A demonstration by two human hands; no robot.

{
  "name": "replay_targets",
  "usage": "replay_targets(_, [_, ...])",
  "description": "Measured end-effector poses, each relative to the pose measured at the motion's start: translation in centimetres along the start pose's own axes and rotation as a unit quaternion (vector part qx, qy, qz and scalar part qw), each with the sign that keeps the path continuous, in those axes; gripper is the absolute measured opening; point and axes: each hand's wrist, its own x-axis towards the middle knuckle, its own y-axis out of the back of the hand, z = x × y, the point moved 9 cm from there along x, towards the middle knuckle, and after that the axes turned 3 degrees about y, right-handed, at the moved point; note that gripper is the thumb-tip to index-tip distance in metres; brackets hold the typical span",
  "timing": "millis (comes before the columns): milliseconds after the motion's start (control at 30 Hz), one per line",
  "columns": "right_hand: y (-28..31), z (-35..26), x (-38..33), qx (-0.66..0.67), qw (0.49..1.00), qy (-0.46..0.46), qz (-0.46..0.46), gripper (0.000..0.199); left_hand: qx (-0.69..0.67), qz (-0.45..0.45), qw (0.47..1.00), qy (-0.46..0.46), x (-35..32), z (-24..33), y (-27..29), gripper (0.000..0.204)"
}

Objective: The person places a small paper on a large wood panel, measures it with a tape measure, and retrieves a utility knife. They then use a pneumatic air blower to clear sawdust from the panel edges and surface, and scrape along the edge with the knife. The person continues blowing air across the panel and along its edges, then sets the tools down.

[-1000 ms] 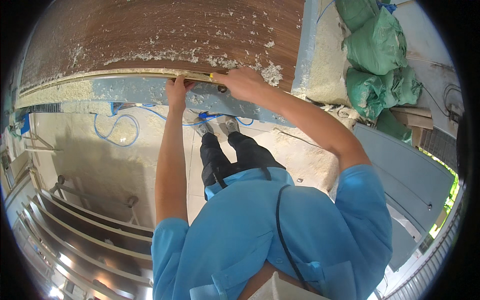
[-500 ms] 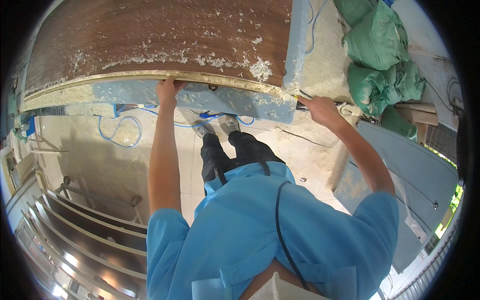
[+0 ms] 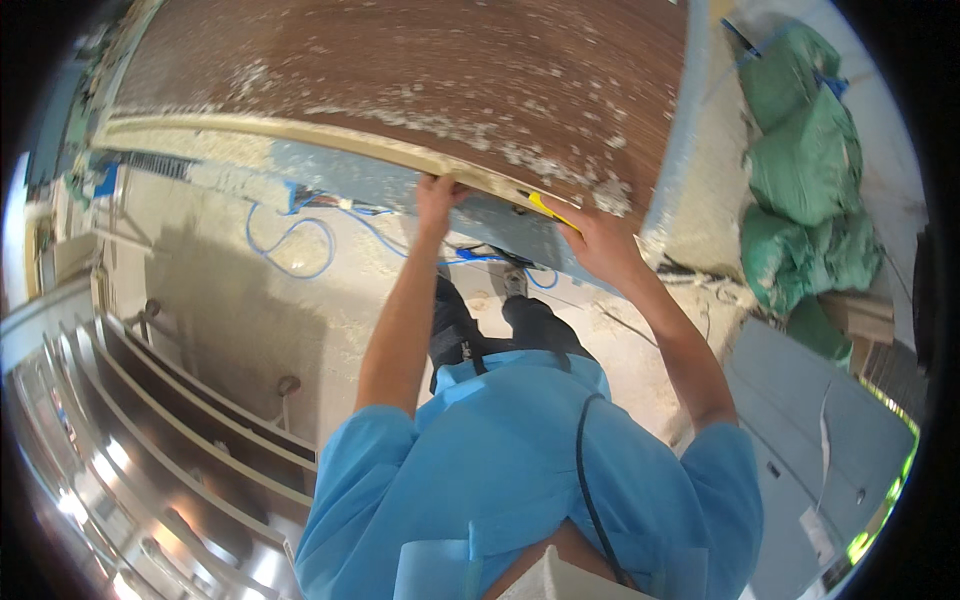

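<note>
A large brown board [image 3: 420, 70], strewn with sawdust, lies on a blue-grey machine table [image 3: 330, 175] in front of me. My left hand [image 3: 437, 195] grips the board's pale near edge, fingers curled over it. My right hand [image 3: 597, 243] rests on the same edge a little to the right, near the board's corner. A short yellow strip [image 3: 543, 206], perhaps a measuring tape, sticks out from its fingers along the edge. Below are my blue shirt and dark trousers.
Green sacks [image 3: 800, 190] are piled at the right. A blue cable [image 3: 300, 235] loops on the dusty floor under the table. Long dark panels [image 3: 180, 400] are stacked at the lower left, and grey sheets [image 3: 820, 420] lie at the lower right.
My right hand slid out to the board's right corner, then came back left along the edge with the yellow strip. My left hand stayed on the edge.
</note>
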Motion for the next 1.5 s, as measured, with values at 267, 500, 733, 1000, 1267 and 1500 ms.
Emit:
replay_targets(267, [-7.1,-15.3,21.7,-0.02,0.997,0.071,-0.024,0.051,0.002,-0.011,0.998,-0.059,-1.3,3.2,0.3,0.03])
replay_targets(500, [-13.5,-22.0,31.1,-0.112,0.986,0.098,-0.074,0.054,0.073,-0.062,0.994,-0.058,0.1,1.9,1.6,0.051])
replay_targets(733, [-14.5,-22.2,30.6,-0.147,0.983,0.084,-0.068,0.06,0.139,-0.074,0.983,-0.091,1.2,-0.4,2.2,0.061])
replay_targets(1000, [-10.1,-14.8,22.2,-0.198,0.968,0.086,-0.13,0.053,0.041,-0.018,0.998,0.049,-0.1,0.4,2.2,0.024])
replay_targets(1267, [-6.5,-4.3,10.4,-0.199,0.967,0.004,-0.16,0.064,-0.031,-0.021,0.998,0.055,-0.2,-0.1,1.6,0.01])
replay_targets(1500, [-4.8,5.3,0.6,-0.193,0.962,-0.06,-0.183,0.076,-0.007,-0.019,0.999,0.045,0.0,-0.1,1.6,0.01])
